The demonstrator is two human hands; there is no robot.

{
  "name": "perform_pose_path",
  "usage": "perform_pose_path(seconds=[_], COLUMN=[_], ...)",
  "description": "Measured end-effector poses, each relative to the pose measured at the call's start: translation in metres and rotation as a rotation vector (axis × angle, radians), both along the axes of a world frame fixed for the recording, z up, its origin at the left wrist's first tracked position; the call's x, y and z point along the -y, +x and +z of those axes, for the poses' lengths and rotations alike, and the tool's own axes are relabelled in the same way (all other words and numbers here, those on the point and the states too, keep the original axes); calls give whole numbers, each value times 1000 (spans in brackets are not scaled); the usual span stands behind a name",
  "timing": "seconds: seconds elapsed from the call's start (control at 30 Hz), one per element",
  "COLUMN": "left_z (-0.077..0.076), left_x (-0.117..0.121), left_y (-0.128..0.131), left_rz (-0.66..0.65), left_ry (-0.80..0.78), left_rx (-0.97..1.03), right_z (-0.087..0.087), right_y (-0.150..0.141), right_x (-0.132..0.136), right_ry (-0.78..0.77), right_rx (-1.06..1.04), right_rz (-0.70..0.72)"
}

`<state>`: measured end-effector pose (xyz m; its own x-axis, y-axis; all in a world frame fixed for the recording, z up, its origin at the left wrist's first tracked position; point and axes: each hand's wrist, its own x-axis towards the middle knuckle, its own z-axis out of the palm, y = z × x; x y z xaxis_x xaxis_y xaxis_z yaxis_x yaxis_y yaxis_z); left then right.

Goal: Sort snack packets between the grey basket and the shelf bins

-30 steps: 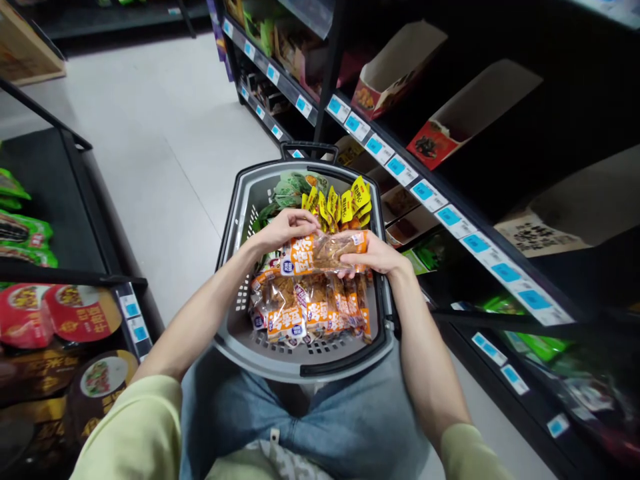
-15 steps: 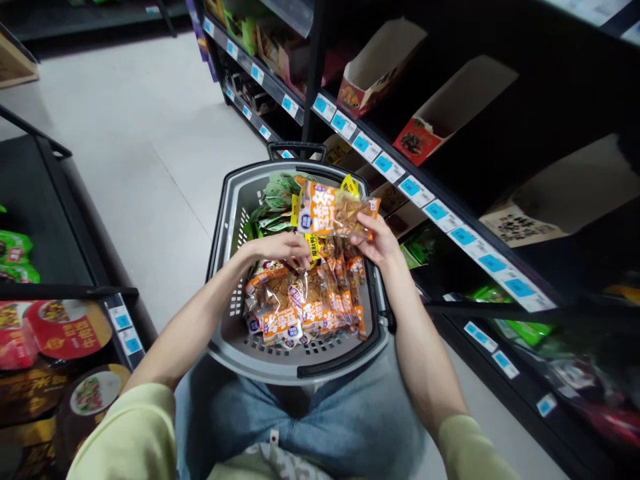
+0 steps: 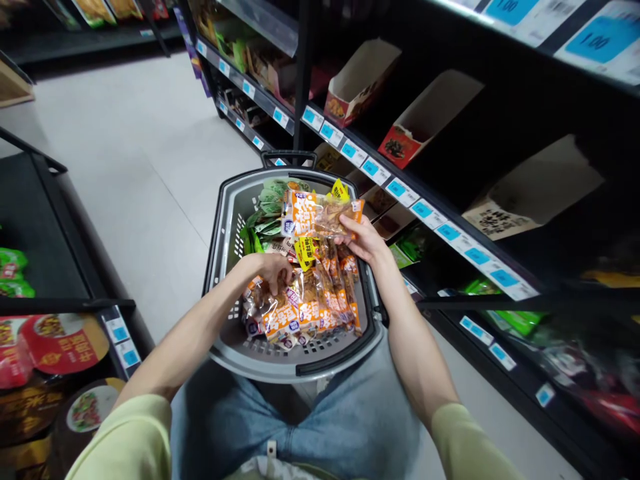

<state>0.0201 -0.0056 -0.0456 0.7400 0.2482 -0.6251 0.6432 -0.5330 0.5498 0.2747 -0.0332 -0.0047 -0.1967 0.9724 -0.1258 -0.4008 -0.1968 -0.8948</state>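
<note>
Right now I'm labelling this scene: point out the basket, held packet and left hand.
Basket [image 3: 267,371]: head view, near rim.
Held packet [image 3: 323,215]: head view, wrapper's middle.
Left hand [image 3: 273,267]: head view, its back.

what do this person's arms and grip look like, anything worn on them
The left sleeve and right sleeve are short, plain and pale yellow-green. Below them, the left arm and right arm are bare. The left grip and right grip are ungloved hands, with no watch or bracelet visible.
</note>
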Motion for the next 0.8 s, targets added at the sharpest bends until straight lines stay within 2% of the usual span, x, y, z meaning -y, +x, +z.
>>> perform_pose_path(seconds=[0.07, 0.13, 0.23, 0.37, 0.43, 0.5, 0.53, 0.67, 0.73, 0.8], left_z=[-3, -9, -17, -15, -7, 5, 12, 42, 55, 65], left_x=[0, -1, -2, -5, -6, -6, -6, -7, -7, -8], left_y=[-4, -8, -13, -17, -18, -19, -19, -19, -20, -24], left_rz=[80, 196, 325, 315, 383, 430, 401, 119, 85, 133], left_ry=[81, 98, -19, -293, -387, -417, -420, -416, -400, -370], left_rx=[26, 96, 203, 274, 327, 380, 396, 425, 483, 556], right_z=[-1, -1, -1, 0, -1, -2, -3, -4, -3, -2], right_y=[0, 0, 0, -1, -1, -1, 0, 3, 4, 5], right_x=[0, 0, 0, 1, 0, -2, -3, -7, -9, -9], right_ry=[2, 2, -6, -20, -21, -27, -34, -76, -82, -82], right_rx=[3, -4, -13, -7, -15, -34, -48, -108, -121, -121], right_rz=[4, 14, 12, -11, -31, -50, -55, -69, -88, -93])
